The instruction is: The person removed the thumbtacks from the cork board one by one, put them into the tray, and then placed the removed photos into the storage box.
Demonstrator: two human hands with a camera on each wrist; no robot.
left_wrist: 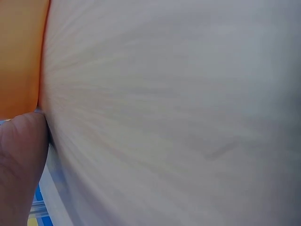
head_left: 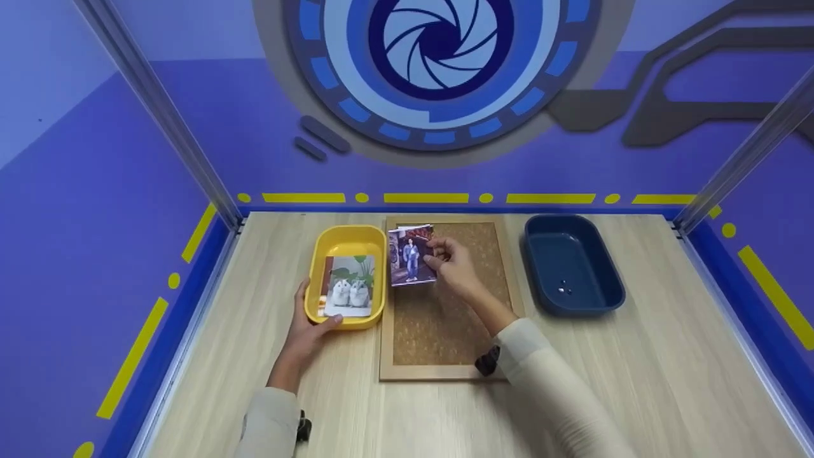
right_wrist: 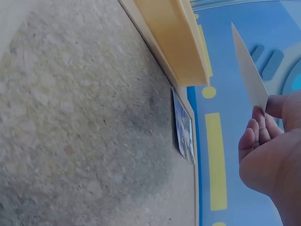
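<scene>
My right hand (head_left: 455, 264) pinches a photo (head_left: 410, 257) of a standing person in blue by its right edge, above the left part of a wood-framed cork board (head_left: 439, 337). In the right wrist view the photo (right_wrist: 248, 70) is seen nearly edge-on, raised off the board. A second photo (right_wrist: 184, 129) lies at the board's far end, mostly hidden behind the held one in the head view. My left hand (head_left: 308, 331) grips the near left corner of a yellow tray (head_left: 350, 238), thumb over the rim. Inside the tray lies a photo of two hamsters (head_left: 351, 292).
Right of the board stands a dark blue tray (head_left: 572, 254) with several small shiny pieces (head_left: 563, 287) in it. The light wood table (head_left: 687, 356) ends at blue walls on the left, back and right. Metal posts (head_left: 750, 152) stand at the back corners.
</scene>
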